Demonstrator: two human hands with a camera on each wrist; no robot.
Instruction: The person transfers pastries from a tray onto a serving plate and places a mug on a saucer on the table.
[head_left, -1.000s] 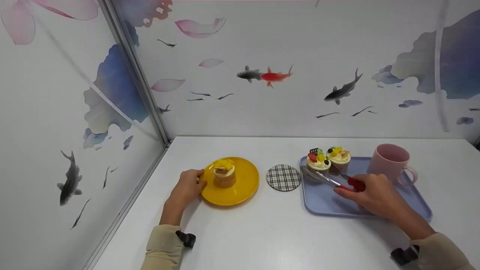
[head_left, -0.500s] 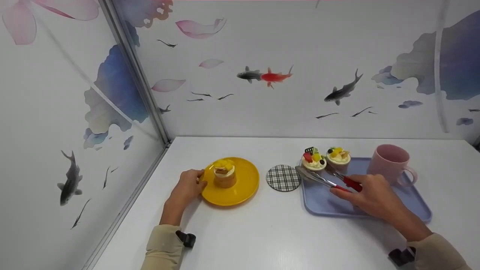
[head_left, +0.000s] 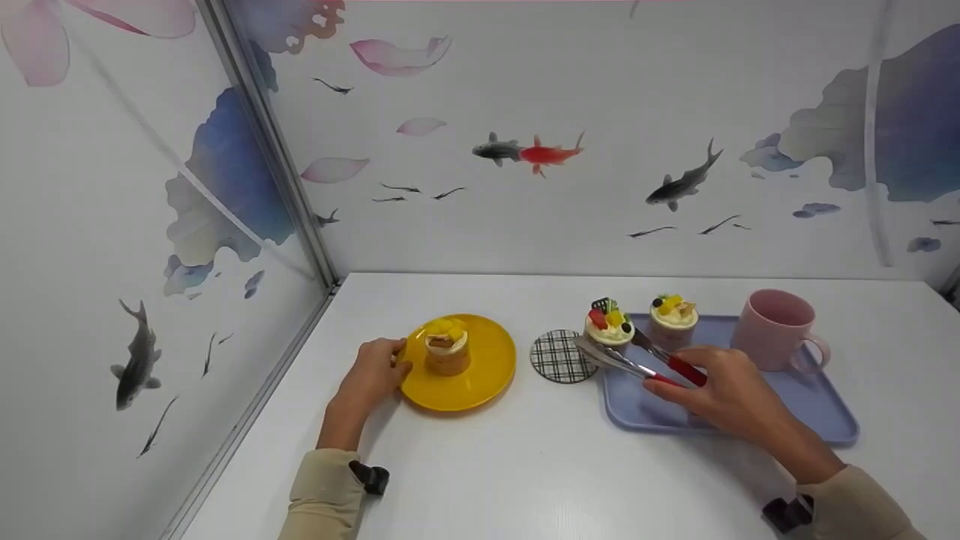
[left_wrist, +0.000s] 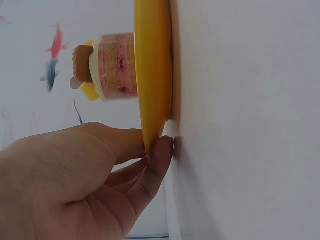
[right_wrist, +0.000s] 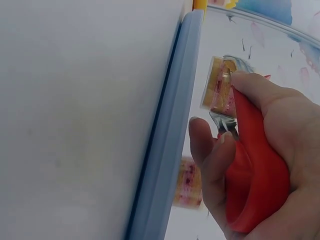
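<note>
At the left rim of a yellow plate [head_left: 491,367], my left hand [head_left: 371,375] pinches the edge between thumb and fingers. A mango-topped cake cup [head_left: 447,358] stands on that plate. My right hand [head_left: 739,394] grips red-handled metal tongs [right_wrist: 257,155], whose tips hold a cake cup topped with strawberry and mango [head_left: 609,328]. In the right wrist view this cup hangs raised and tilted beside the blue tray [right_wrist: 167,150]. From the head it overlaps the tray's left edge and the checked coaster [head_left: 556,356]. Another fruit-topped cake cup [head_left: 673,322] stays on the tray.
A pink mug [head_left: 772,334] stands on the tray's right part, handle to the right. The white table [head_left: 480,480] meets a painted wall at the back and another panel [head_left: 67,247] on the left.
My right hand has moved left with the tongs, carrying the strawberry-topped cake cup away from its neighbour and toward the coaster. My left hand and the plate have stayed put.
</note>
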